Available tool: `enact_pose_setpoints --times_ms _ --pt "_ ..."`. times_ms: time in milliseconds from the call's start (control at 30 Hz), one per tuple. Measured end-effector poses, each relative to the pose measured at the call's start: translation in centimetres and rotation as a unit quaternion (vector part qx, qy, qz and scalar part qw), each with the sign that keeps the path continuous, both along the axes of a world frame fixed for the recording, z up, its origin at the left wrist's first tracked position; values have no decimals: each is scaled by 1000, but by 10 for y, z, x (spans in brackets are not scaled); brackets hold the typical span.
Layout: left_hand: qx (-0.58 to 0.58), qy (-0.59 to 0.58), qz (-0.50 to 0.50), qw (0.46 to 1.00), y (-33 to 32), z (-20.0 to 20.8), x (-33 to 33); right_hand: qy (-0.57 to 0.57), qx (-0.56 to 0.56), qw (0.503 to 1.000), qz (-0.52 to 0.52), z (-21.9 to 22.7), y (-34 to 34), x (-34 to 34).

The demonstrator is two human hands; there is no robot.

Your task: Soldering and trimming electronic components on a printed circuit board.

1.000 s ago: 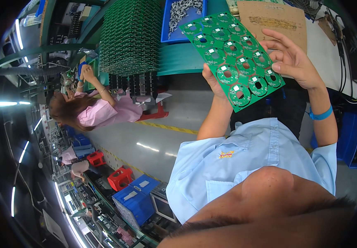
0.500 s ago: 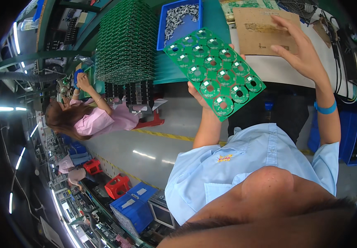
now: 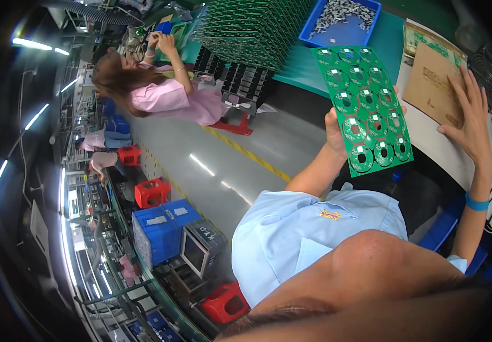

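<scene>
A green circuit board panel [image 3: 367, 108], with several round boards joined in rows, is gripped along its lower left edge by my left hand [image 3: 335, 134]. The thumb lies at the left edge, and fingertips show past the right edge. My right hand [image 3: 469, 114] is open with fingers spread, over the right side of a flat brown board [image 3: 433, 85]; whether it touches the board, I cannot tell. Beneath that brown board are more green circuit panels [image 3: 427, 39].
A tall stack of green circuit panels [image 3: 246, 31] stands over black racks [image 3: 249, 82]. Beyond the held panel is a blue tray [image 3: 314, 33] of small grey parts on the teal tabletop [image 3: 387, 35]. A co-worker in pink [image 3: 166, 94] sits left; red stools [image 3: 152, 192] stand behind.
The whole view has turned, so the bench sits further right. The held panel now appears more upright. My right hand has come lower, closer to the brown board.
</scene>
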State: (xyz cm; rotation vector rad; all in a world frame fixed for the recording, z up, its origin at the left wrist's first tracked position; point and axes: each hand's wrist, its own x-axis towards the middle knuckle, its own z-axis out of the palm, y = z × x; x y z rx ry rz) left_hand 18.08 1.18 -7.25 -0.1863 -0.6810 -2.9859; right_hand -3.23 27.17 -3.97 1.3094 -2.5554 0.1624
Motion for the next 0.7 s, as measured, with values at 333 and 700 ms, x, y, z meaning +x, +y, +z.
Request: enact_pose_setpoints --times_ms 333,700 --pt "-16 42 -1 999 2 -3 -3 35 -2 999 -20 -5 8 17" --pt "4 23 2 1000 0 1 -12 -100 -4 992 -78 -9 41 96"
